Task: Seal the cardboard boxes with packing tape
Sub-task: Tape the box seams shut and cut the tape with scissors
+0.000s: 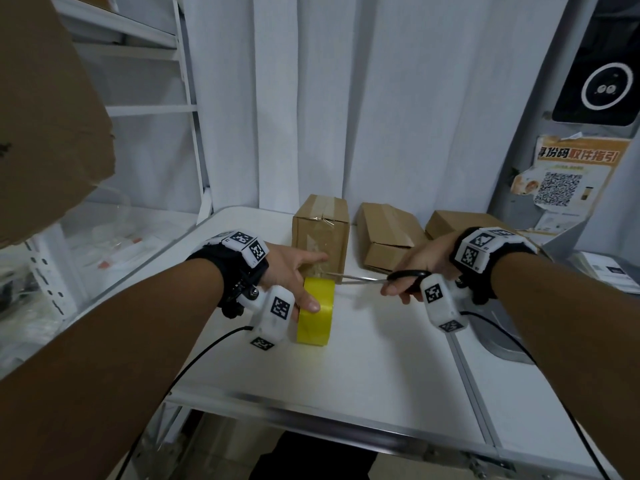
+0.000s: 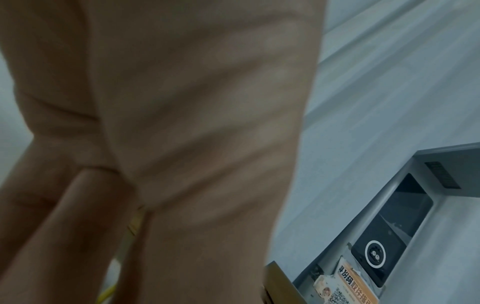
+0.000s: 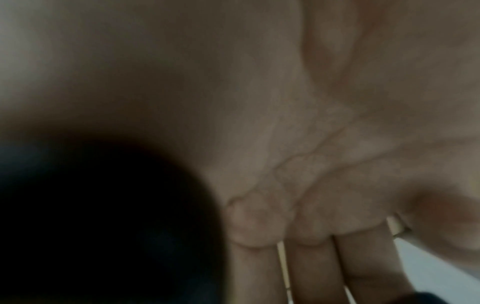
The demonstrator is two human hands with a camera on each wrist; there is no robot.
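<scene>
A yellow roll of packing tape [image 1: 316,311] stands on edge on the white table [image 1: 381,375], and my left hand [image 1: 298,282] holds it with the thumb on its rim. Its forefinger lies against the front of an upright cardboard box [image 1: 320,230] that has clear tape over top and front. My right hand [image 1: 412,271] grips black-handled scissors [image 1: 405,277]; their blades [image 1: 356,278] reach left to the tape strip between roll and box. The left wrist view is filled by my palm [image 2: 182,102], with a sliver of yellow below. The right wrist view is blurred palm and dark handle [image 3: 103,226].
Two more small cardboard boxes [image 1: 388,233] [image 1: 460,220] lie behind on the table. A large cardboard flap [image 1: 45,109] hangs at upper left by white shelving. A grey kiosk with a screen [image 1: 599,81] and a QR poster [image 1: 571,174] stands at right. White curtains hang behind.
</scene>
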